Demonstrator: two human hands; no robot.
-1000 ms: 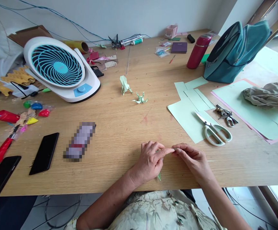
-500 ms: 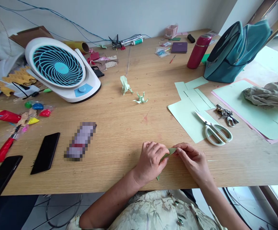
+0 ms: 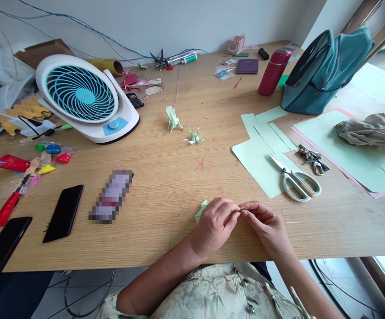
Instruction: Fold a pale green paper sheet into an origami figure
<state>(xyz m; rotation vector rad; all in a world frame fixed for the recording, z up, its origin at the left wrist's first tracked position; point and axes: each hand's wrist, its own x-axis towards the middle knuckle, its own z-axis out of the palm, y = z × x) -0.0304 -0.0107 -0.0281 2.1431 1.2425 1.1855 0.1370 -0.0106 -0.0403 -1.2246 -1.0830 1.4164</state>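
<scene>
Near the table's front edge, a folded piece of light green paper (image 3: 201, 211) is held between my two hands. My left hand (image 3: 216, 223) is closed around it and hides most of it; one folded part sticks out at that hand's left. My right hand (image 3: 264, 223) pinches the paper's narrow tip between thumb and fingertips, nearly touching the left fingertips. Farther back on the table stand two folded green paper figures, a taller one (image 3: 172, 118) and a smaller spiky one (image 3: 194, 136). White-handled scissors (image 3: 300, 182) lie partly on a green sheet (image 3: 260, 166) to the right.
A bunch of keys (image 3: 313, 159) lies beside the scissors. At the back right stand a red bottle (image 3: 273, 73) and a teal bag (image 3: 323, 75). A white fan (image 3: 89, 99) occupies the left, with phones (image 3: 63, 212) in front of it.
The folded paper has turned in my hands: the part below my left hand is out of sight, and a folded part now shows at its left. Less paper shows between the fingertips.
</scene>
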